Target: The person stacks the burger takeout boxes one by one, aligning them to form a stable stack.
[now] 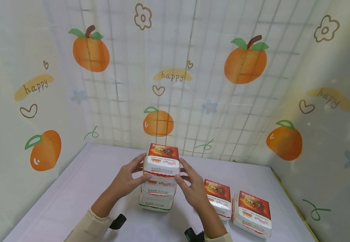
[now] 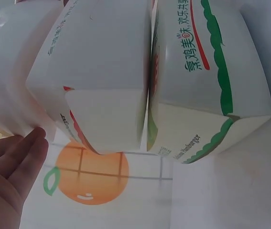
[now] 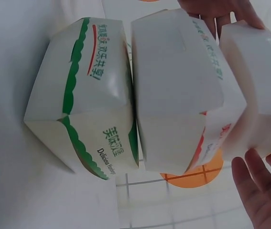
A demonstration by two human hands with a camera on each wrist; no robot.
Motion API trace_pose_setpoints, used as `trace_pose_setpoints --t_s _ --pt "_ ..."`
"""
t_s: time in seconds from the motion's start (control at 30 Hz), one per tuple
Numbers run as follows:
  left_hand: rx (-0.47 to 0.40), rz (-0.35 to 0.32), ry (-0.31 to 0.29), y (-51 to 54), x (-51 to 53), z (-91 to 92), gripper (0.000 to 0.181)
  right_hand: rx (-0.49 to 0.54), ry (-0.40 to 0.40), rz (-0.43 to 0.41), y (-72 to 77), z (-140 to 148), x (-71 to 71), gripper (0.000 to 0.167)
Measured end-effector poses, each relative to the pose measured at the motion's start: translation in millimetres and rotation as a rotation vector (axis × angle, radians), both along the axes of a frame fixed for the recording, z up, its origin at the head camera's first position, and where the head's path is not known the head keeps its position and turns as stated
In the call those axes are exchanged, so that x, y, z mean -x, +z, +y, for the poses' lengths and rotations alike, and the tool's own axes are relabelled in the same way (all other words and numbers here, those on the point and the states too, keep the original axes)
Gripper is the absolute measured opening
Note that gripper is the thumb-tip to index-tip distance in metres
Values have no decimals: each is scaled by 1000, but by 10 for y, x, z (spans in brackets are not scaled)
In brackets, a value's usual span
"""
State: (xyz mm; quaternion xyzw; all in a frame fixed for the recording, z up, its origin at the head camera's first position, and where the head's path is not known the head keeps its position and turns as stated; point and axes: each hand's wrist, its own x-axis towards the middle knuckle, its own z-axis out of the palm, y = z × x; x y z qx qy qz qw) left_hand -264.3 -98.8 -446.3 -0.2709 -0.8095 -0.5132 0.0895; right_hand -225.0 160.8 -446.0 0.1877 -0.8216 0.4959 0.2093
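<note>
Left hand (image 1: pixel 126 179) and right hand (image 1: pixel 194 186), about equally near, grasp opposite sides of one box above the pale worktop (image 1: pixel 108 158). Two stacked white cardboard boxes (image 1: pixel 156 201) stand directly beneath the squarish held white cardboard box (image 1: pixel 162 162) (contact is hard to judge), its upward face bearing a red burger picture (image 1: pixel 164 151).

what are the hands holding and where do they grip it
The top box of the stack, held by its two opposite sides between the left hand and right hand.
</note>
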Motion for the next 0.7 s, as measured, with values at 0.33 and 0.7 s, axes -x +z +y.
trace_pose_setpoints --t_s 0.33,0.7 --pt "-4 17 -24 10 -12 -30 79 10 -15 -47 17 -9 -14 54" --pt "12 -16 -5 9 2 -41 77 3 -14 -61 -25 -7 1 65"
